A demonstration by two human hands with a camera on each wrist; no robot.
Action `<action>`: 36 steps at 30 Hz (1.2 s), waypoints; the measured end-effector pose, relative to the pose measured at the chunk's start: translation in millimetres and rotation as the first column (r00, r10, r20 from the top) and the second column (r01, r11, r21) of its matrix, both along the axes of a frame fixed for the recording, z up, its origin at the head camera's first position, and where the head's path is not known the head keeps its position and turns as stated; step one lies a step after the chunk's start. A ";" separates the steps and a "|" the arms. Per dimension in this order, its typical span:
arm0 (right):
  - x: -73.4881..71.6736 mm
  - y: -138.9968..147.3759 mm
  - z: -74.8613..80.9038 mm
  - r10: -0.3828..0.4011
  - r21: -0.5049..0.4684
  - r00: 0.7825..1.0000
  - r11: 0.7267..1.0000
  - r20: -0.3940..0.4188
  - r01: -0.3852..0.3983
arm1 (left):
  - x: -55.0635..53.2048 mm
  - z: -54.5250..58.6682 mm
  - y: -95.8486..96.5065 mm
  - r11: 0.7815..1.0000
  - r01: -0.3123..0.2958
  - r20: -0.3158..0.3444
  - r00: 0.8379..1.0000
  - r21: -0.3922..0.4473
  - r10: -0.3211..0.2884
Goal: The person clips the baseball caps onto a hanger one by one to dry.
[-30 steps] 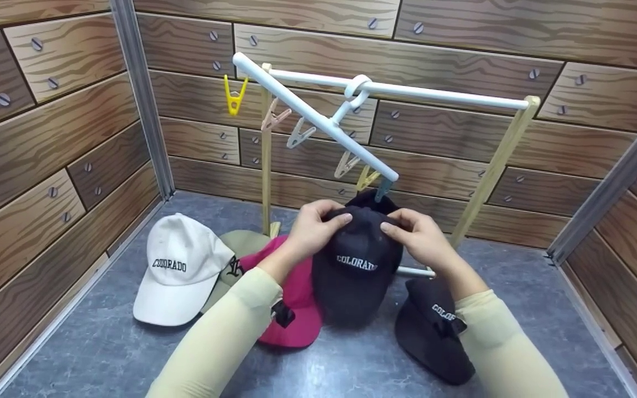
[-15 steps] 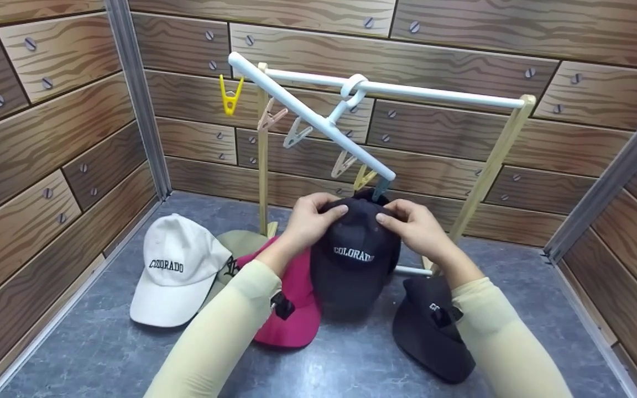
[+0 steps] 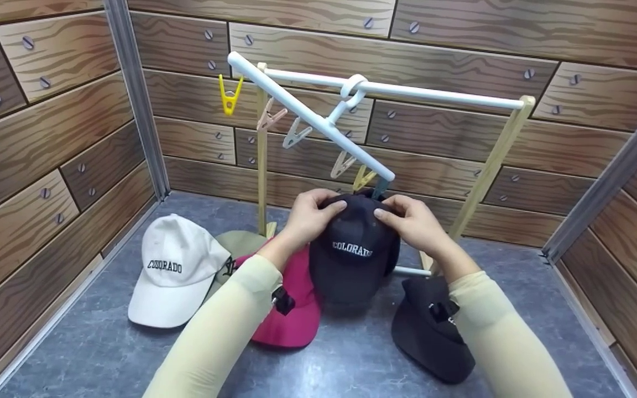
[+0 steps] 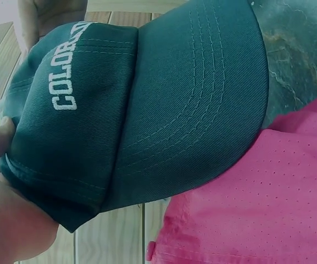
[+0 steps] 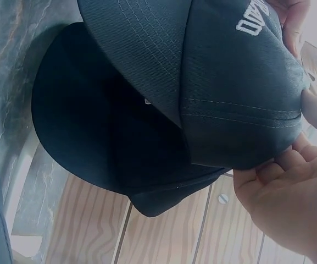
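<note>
Both hands hold up a dark navy cap (image 3: 346, 271) with white COLORADO lettering, brim pointing down. At its crown's upper left, my left hand (image 3: 310, 215) pinches the fabric, thumb in front. My right hand (image 3: 415, 221) grips the upper right side the same way, its fingers behind the cap. Directly behind hangs a second dark cap (image 5: 76, 110), mostly hidden in the head view. A dark teal clothespin (image 3: 380, 188) at the hanger's near end meets the dark fabric just above the held crown. Beside it a yellow clothespin (image 3: 364, 178) dangles from the white hanger (image 3: 307, 113).
The hanger hooks over a white rail (image 3: 440, 94) on wooden posts. More clothespins hang along it, including a bright yellow one (image 3: 230, 97). On the grey floor lie a white cap (image 3: 172, 265), an olive cap (image 3: 241, 243), a crimson cap (image 3: 291, 309) and another dark cap (image 3: 429, 342).
Both hands have raised the held navy cap slightly, bringing its crown closer to the teal clothespin and covering more of the dark cap behind. The head view has shifted a little.
</note>
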State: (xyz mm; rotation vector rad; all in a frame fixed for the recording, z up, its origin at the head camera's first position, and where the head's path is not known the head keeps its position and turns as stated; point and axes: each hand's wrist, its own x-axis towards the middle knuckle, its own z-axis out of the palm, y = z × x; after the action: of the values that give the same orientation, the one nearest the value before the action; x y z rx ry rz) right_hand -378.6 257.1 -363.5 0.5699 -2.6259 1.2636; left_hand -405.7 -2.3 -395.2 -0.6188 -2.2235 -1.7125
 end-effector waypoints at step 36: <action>-13.3 -19.7 8.4 -0.041 0.041 0.999 0.998 0.001 0.041 | -6.0 -7.9 -4.9 0.999 0.032 0.007 0.999 0.030 -0.032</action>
State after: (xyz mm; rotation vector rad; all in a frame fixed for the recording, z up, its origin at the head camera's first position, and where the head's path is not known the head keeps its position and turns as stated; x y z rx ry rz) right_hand -391.9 237.4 -355.2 0.5185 -2.6564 1.2009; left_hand -411.7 -7.1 -403.1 -0.6456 -2.2006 -1.7634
